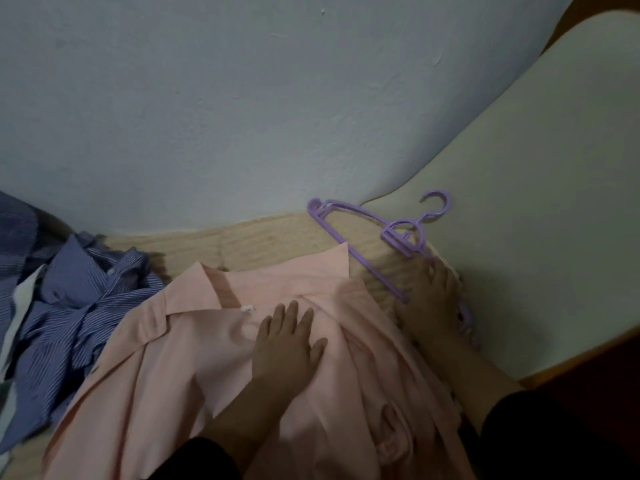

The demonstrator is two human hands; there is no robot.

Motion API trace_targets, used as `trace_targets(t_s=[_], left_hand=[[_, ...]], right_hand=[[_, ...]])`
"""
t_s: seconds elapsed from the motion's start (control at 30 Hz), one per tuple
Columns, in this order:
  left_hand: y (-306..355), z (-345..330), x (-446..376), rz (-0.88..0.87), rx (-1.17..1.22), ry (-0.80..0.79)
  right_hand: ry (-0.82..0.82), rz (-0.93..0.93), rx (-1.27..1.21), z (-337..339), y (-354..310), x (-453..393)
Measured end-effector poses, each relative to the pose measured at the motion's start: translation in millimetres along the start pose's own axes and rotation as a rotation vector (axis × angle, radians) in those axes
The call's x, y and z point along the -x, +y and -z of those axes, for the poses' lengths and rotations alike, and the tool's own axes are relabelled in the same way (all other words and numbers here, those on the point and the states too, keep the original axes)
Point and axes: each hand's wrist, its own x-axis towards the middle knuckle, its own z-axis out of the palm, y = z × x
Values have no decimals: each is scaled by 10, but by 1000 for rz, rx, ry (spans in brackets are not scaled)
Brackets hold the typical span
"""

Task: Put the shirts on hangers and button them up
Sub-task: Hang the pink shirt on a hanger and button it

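Observation:
A pink shirt (180, 358) lies spread on the bed with its collar toward the wall. My left hand (287, 344) rests flat on it, fingers straight, just below the collar. Purple plastic hangers (367, 233), stacked together, lie to the right of the shirt by the wall corner. My right hand (429, 299) lies on their lower right part, fingers over the bars; whether it grips them I cannot tell. A crumpled blue striped shirt (79, 299) lies to the left of the pink one.
The beige knitted bed cover (263, 237) meets a pale blue wall (242, 98) at the back. A cream headboard panel (540, 202) stands on the right. More blue striped cloth (14, 230) sits at the far left edge.

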Motion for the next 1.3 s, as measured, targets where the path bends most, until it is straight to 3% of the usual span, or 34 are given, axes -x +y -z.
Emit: trace_targets(t_s=[0.17,0.47,0.67,0.8,0.93,1.03,1.13,1.3], left_hand=[[-80,84,74,20,-43,-9],[-630,640,467,166,-93,210],[-1232,919,732,270,-153,312],[-1408,963,918,464,-15,356],[-1569,1046,946,523,255,245],[-1568,1150,987,499,336,239],[-1448,1295,1061,453,379,363],[-1196,1594,1171,245,583,489]], right_hand=[[66,38,-180,125,-47,43],[-233,276,-248,426,-200,245],[-246,320,-251,469,-251,389],[-292,442,-158,477,-306,470],[-325,510,-98,553,-410,570],[-352,548,-17,616,-512,625],[-365,561,41,680,-601,684],[-334,542,102,784,-689,797]])
